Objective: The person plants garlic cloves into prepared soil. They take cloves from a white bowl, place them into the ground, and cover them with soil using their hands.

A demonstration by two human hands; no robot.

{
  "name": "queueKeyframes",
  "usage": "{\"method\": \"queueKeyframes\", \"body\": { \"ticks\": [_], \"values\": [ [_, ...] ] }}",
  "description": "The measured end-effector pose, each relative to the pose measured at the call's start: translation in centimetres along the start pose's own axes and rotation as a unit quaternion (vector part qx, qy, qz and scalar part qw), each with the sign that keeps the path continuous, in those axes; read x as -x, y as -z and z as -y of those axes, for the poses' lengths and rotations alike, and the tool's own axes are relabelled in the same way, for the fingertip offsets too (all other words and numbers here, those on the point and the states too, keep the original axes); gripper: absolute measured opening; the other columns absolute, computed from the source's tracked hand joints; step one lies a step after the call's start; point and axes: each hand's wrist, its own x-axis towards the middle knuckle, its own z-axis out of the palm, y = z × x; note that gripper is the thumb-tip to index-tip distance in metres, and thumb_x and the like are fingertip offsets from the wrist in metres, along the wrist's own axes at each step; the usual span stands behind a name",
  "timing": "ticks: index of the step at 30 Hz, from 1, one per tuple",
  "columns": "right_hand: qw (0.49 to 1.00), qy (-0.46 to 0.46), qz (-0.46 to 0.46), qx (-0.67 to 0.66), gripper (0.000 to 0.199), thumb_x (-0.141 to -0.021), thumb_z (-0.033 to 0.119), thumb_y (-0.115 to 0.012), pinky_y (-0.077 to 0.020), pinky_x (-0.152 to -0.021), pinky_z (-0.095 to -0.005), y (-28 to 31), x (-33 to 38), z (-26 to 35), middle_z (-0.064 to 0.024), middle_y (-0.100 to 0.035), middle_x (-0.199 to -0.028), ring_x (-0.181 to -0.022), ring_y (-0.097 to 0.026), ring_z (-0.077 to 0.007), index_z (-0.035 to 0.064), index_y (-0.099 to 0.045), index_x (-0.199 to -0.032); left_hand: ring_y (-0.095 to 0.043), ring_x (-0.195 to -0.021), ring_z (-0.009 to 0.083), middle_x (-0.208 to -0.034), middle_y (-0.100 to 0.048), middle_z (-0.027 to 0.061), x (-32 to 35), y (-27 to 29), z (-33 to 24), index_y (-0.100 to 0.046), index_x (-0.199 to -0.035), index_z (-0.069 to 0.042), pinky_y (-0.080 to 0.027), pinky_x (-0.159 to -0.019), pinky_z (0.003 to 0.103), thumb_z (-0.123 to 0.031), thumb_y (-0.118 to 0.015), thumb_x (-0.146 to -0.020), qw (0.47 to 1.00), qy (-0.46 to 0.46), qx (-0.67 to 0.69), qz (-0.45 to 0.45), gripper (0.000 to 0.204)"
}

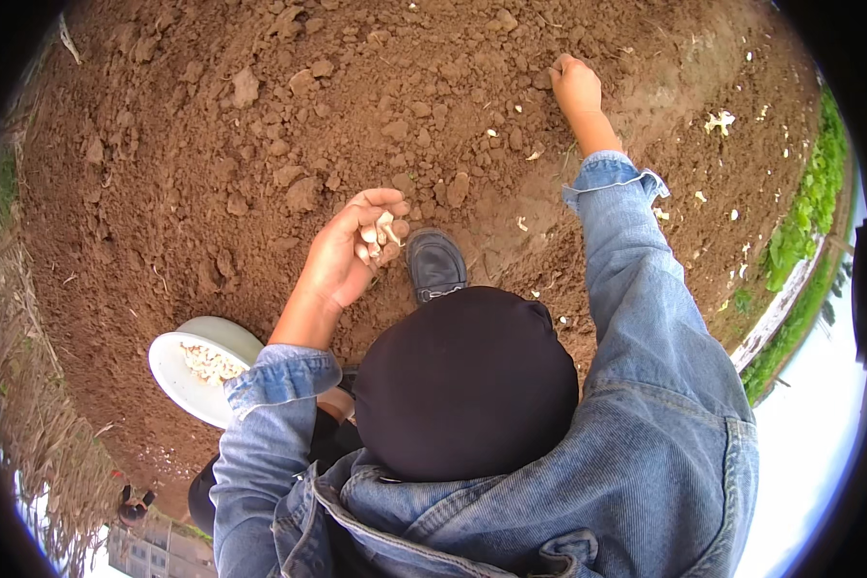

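My left hand [340,258] is cupped, palm up, with its fingers curled round several pale garlic cloves [383,229]. It hangs over the brown soil [366,106], left of my dark shoe [436,262]. Stretched far out to the front right, my right hand [578,89] has its fingers pressed together against the ground. Their tips are turned away, so whatever they may pinch is hidden. Close by lie a few small white cloves [491,133] on the soil.
A white bowl [171,383] holding more cloves [210,364] is tilted on the soil beside my left forearm. White scraps [719,122] lie scattered at the right. Green leafy plants [807,212] edge the right side; dry straw [29,385] lies along the left.
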Motion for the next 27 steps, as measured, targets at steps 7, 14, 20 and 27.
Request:
{"method": "queueKeyframes", "body": {
  "ticks": [7,14,20,27],
  "values": [
    [0.998,0.009,0.039,0.050,0.012,-0.086,0.015,-0.058,-0.0528,-0.077,-0.0483,-2.7,-2.4,-0.2,-0.0187,-0.068,-0.092,-0.089,-0.065,-0.0389,0.0096,-0.065,-0.094,-0.064,-0.104,0.0279,-0.112,-0.062,0.0160,-1.3,-1.3,-0.2,-0.056,-0.115,0.001,-0.058,-0.088,0.040,-0.014,-0.049,-0.093,0.998,-0.019,0.067,0.005,0.028],
    [0.971,0.064,-0.078,-0.217,0.024,-0.089,0.020,-0.066,-0.0515,-0.069,-0.0312,6.5,4.3,10.0,-0.0049,-0.067,-0.095,-0.075,-0.061,-0.0158,0.0087,-0.068,-0.110,-0.063,-0.109,0.0334,-0.114,-0.060,0.0216,-1.3,-1.8,-1.2,-0.054,-0.115,0.007,-0.054,-0.097,0.047,-0.017,-0.044,-0.097,0.994,-0.072,0.082,-0.030,0.032],
    [0.857,0.257,0.181,-0.409,0.019,-0.077,0.015,-0.074,-0.0504,-0.070,-0.0355,13.9,11.8,20.8,-0.0078,-0.061,-0.087,-0.078,-0.062,-0.0237,0.0058,-0.069,-0.093,-0.063,-0.105,0.0283,-0.111,-0.061,0.0167,-2.3,-1.2,-1.1,-0.055,-0.114,0.005,-0.055,-0.093,0.043,-0.018,-0.044,-0.097,0.995,-0.073,0.070,0.010,0.031],
    [0.872,0.193,0.205,-0.400,0.012,-0.082,0.014,-0.069,-0.0497,-0.074,-0.0377,13.7,12.4,20.1,-0.0085,-0.059,-0.089,-0.087,-0.061,-0.0268,0.0068,-0.068,-0.091,-0.065,-0.097,0.0253,-0.105,-0.062,0.0148,-2.8,-1.4,-0.4,-0.057,-0.108,0.002,-0.056,-0.092,0.042,-0.018,-0.047,-0.096,0.995,-0.071,0.075,0.006,0.025]
  ]
}}
